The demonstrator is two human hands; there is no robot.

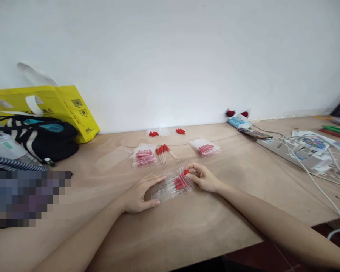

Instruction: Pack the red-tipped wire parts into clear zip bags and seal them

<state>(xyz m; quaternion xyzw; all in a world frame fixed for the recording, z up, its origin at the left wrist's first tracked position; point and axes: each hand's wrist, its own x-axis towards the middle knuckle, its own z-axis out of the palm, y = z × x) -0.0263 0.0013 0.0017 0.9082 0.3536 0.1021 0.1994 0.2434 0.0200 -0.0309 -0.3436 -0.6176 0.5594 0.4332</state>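
Head view: left hand lies splayed, right hand pinches dropper.

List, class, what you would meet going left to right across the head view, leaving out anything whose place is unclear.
Yellow bag, flat clear bag, left stack of filled bags, loose red-topped sticks, right hand, blue packet, white power strip.

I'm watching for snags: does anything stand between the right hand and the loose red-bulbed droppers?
Nothing visible blocks the right hand from the loose red-bulbed droppers; the nearby bag stack sits to their left.
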